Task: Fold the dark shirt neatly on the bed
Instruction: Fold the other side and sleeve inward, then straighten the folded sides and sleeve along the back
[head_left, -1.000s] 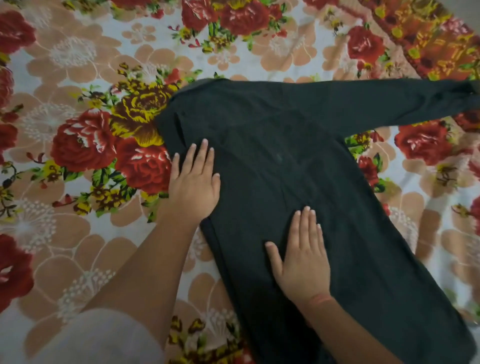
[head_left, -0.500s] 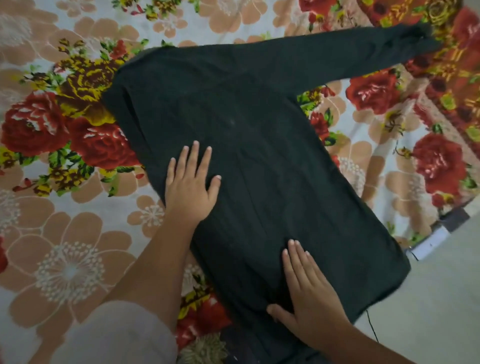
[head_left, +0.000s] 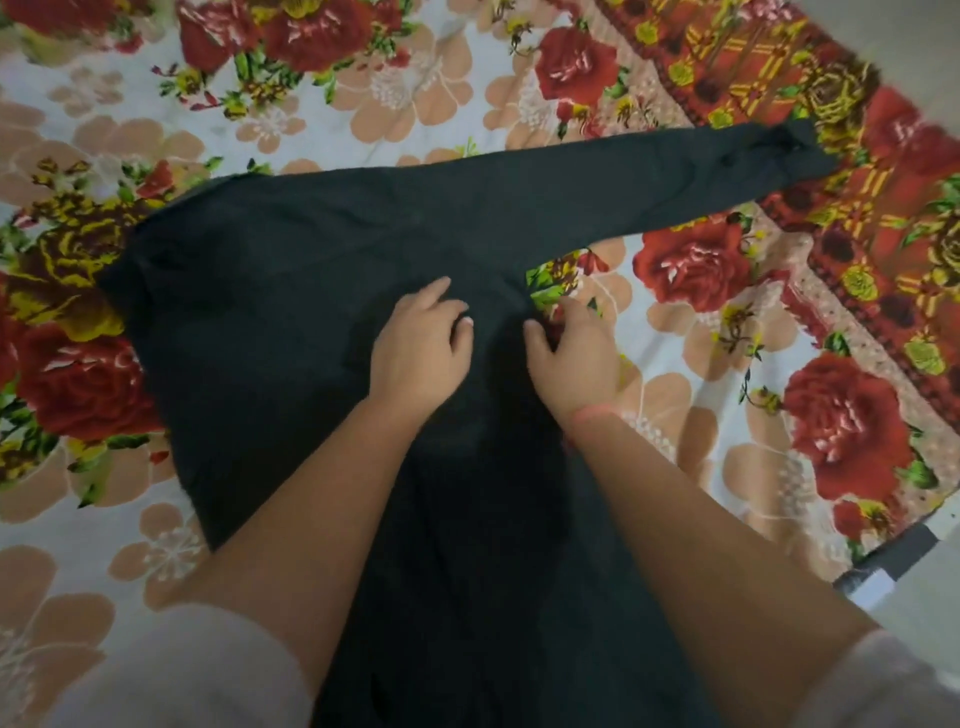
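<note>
The dark shirt (head_left: 291, 312) lies spread on the floral bed sheet (head_left: 363, 104), its body running toward me and one long sleeve (head_left: 675, 182) stretched out to the upper right. My left hand (head_left: 421, 348) sits on the shirt's chest area with fingers curled, pinching the fabric. My right hand (head_left: 571, 353) is close beside it at the shirt's right side edge, just below the sleeve's armpit, fingers curled over that edge. The other sleeve is not visible. My forearms cover the shirt's lower part.
The bed's edge (head_left: 883, 566) runs along the lower right, with pale floor (head_left: 930, 597) beyond it. A red and orange patterned border (head_left: 857, 218) of the sheet lies under the sleeve's cuff. Open sheet surrounds the shirt on the left.
Both hands have lifted from pressing flat on the shirt and moved up and together near the right armpit, fingers now curled. The view has shifted, showing the whole sleeve.
</note>
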